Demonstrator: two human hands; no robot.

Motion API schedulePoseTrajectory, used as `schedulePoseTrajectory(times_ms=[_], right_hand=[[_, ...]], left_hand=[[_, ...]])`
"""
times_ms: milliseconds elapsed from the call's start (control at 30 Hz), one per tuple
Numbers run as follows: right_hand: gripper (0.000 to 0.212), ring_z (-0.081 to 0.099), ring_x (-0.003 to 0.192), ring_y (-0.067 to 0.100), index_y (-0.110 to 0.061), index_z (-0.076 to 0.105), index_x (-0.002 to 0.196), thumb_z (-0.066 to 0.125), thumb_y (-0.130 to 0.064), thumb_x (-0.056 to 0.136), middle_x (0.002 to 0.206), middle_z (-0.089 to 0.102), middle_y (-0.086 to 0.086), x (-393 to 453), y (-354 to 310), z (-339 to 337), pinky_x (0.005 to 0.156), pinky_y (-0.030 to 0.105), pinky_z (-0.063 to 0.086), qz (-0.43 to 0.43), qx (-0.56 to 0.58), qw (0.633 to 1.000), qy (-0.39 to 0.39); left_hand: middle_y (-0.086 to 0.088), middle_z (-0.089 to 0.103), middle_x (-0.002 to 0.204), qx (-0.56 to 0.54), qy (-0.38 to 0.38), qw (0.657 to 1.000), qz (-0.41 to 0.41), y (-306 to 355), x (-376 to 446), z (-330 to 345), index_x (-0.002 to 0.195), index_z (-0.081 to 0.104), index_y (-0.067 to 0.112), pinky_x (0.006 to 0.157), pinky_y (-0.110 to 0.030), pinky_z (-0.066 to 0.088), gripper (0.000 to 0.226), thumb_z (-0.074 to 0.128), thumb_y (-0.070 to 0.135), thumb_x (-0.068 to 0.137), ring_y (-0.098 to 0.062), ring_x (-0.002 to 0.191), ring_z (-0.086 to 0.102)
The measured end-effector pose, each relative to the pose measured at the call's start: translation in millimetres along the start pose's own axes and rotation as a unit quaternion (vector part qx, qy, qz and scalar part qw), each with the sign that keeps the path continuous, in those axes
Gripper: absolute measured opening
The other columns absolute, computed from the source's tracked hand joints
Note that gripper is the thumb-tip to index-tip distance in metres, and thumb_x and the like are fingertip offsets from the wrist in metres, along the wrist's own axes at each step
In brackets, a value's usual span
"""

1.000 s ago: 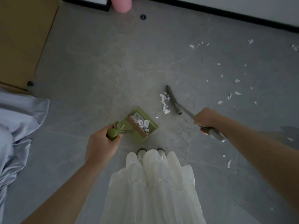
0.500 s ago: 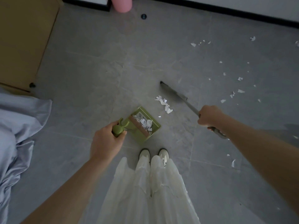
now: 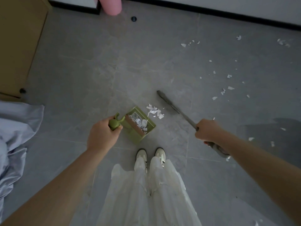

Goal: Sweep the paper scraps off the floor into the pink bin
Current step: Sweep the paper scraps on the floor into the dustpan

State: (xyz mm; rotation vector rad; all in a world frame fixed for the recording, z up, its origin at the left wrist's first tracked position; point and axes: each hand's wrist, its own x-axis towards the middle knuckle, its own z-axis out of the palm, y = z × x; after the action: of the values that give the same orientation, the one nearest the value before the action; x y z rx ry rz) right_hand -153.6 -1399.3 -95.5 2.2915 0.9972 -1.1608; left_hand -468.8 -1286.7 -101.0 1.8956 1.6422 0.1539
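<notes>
One green plastic dustpan [image 3: 141, 126] is set on the grey tiled floor [image 3: 81, 70], just ahead of two white shoes [image 3: 150, 154]. White paper scraps and a brown toothed comb strip are contained in it; the scraps inside are too bunched to be counted. The rounded green handle of the dustpan is gripped by the left hand [image 3: 103, 136], fingers curled round it. One small pile of white paper scraps [image 3: 154, 110] is seen on the floor, just beside the open mouth of the dustpan, between it and the head of one grey long-handled broom [image 3: 169, 103]. The broom handle is clasped by the right hand [image 3: 207, 132], fingers closed round it. Further loose scraps [image 3: 228, 82], well over a dozen, are scattered across the floor to the right, well apart from the dustpan. One pink cylindrical bin [image 3: 111, 5] is noted at the top edge by the wall, its contents not visible. One tan wooden cabinet [image 3: 19, 43] and one grey-blue cloth [image 3: 14, 136] are recorded at the left.
</notes>
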Motion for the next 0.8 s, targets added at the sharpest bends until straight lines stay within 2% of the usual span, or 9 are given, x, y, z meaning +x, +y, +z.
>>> schedulePoseTrajectory(times_ms=[133, 233, 333, 400, 433, 500, 567, 733, 800], right_hand=[[0.017, 0.057, 0.041, 0.018, -0.004, 0.050, 0.073, 0.050, -0.010, 0.089, 0.055, 0.060, 0.009, 5.4, -11.4, -3.3, 0.042, 0.024, 0.046, 0.036, 0.071, 0.997, 0.001], [0.017, 0.057, 0.038, 0.017, -0.003, 0.054, 0.071, 0.049, -0.009, 0.086, 0.055, 0.062, 0.010, 6.5, -14.4, -0.2, 0.045, 0.022, 0.048, 0.050, 0.086, 0.995, -0.013], [0.017, 0.060, 0.042, 0.019, -0.001, 0.063, 0.078, 0.050, -0.010, 0.083, 0.060, 0.065, 0.010, 2.0, -17.5, 7.6, 0.045, 0.020, 0.047, 0.035, 0.083, 0.995, -0.043], [0.021, 0.061, 0.046, 0.021, 0.002, 0.067, 0.089, 0.052, -0.012, 0.083, 0.066, 0.066, 0.012, -4.1, -21.9, 13.5, 0.049, 0.024, 0.052, 0.016, 0.080, 0.995, -0.059], [0.023, 0.061, 0.044, 0.020, 0.002, 0.067, 0.094, 0.052, -0.012, 0.084, 0.068, 0.066, 0.012, -8.5, -25.1, 16.5, 0.050, 0.025, 0.053, 0.004, 0.076, 0.995, -0.068], [0.024, 0.056, 0.033, 0.013, 0.003, 0.065, 0.100, 0.052, -0.010, 0.085, 0.065, 0.063, 0.010, -17.1, -33.1, 22.6, 0.041, 0.021, 0.048, -0.014, 0.077, 0.993, -0.084], [0.023, 0.052, 0.029, 0.010, 0.003, 0.063, 0.103, 0.053, -0.010, 0.086, 0.065, 0.061, 0.009, -24.4, -41.9, 27.0, 0.038, 0.019, 0.044, -0.028, 0.077, 0.992, -0.098], [0.023, 0.057, 0.037, 0.018, 0.000, 0.063, 0.100, 0.050, -0.009, 0.083, 0.067, 0.063, 0.013, -41.9, -57.3, 25.0, 0.043, 0.023, 0.050, -0.046, 0.081, 0.989, -0.112], [0.023, 0.056, 0.035, 0.017, 0.002, 0.061, 0.103, 0.050, -0.008, 0.085, 0.069, 0.062, 0.014, -47.8, -57.9, 17.8, 0.041, 0.022, 0.048, -0.047, 0.084, 0.989, -0.112]], left_hand=[[-0.015, 0.069, 0.082, 0.003, 0.000, 1.000, 0.014, -1.1, -3.2, 2.7, 0.097, 0.072, 0.014, 0.061, -0.027, 0.034, 0.018, 0.072, 0.022, 0.080, -0.038, 0.083, 0.063], [-0.013, 0.070, 0.083, -0.003, 0.000, 1.000, 0.019, -4.8, -4.6, 4.1, 0.100, 0.071, 0.017, 0.062, -0.027, 0.036, 0.021, 0.072, 0.023, 0.080, -0.037, 0.083, 0.064], [-0.010, 0.071, 0.084, -0.005, 0.002, 1.000, 0.023, -5.6, -5.0, 5.2, 0.103, 0.071, 0.019, 0.062, -0.027, 0.037, 0.023, 0.072, 0.025, 0.080, -0.035, 0.084, 0.064], [-0.012, 0.071, 0.085, -0.002, 0.006, 1.000, 0.022, -3.6, -5.9, 5.9, 0.104, 0.071, 0.019, 0.062, -0.027, 0.037, 0.024, 0.072, 0.024, 0.080, -0.036, 0.085, 0.064], [-0.012, 0.071, 0.084, 0.000, 0.006, 1.000, 0.022, -2.9, -6.2, 6.2, 0.104, 0.071, 0.018, 0.062, -0.027, 0.037, 0.024, 0.072, 0.025, 0.080, -0.036, 0.085, 0.064], [-0.013, 0.070, 0.082, 0.000, 0.005, 1.000, 0.019, -2.9, -6.9, 7.1, 0.104, 0.070, 0.018, 0.061, -0.028, 0.037, 0.024, 0.072, 0.026, 0.081, -0.037, 0.083, 0.064], [-0.013, 0.070, 0.081, -0.001, 0.003, 1.000, 0.017, -3.5, -7.3, 8.4, 0.103, 0.070, 0.018, 0.061, -0.028, 0.037, 0.024, 0.071, 0.027, 0.081, -0.037, 0.082, 0.063], [-0.013, 0.070, 0.083, -0.006, 0.008, 1.000, 0.025, -1.7, -11.3, 7.4, 0.105, 0.070, 0.014, 0.061, -0.027, 0.036, 0.025, 0.070, 0.024, 0.082, -0.036, 0.082, 0.064], [-0.013, 0.071, 0.085, -0.013, 0.015, 1.000, 0.024, -2.5, -13.8, 6.1, 0.108, 0.069, 0.013, 0.062, -0.027, 0.037, 0.027, 0.071, 0.023, 0.082, -0.035, 0.083, 0.064]])
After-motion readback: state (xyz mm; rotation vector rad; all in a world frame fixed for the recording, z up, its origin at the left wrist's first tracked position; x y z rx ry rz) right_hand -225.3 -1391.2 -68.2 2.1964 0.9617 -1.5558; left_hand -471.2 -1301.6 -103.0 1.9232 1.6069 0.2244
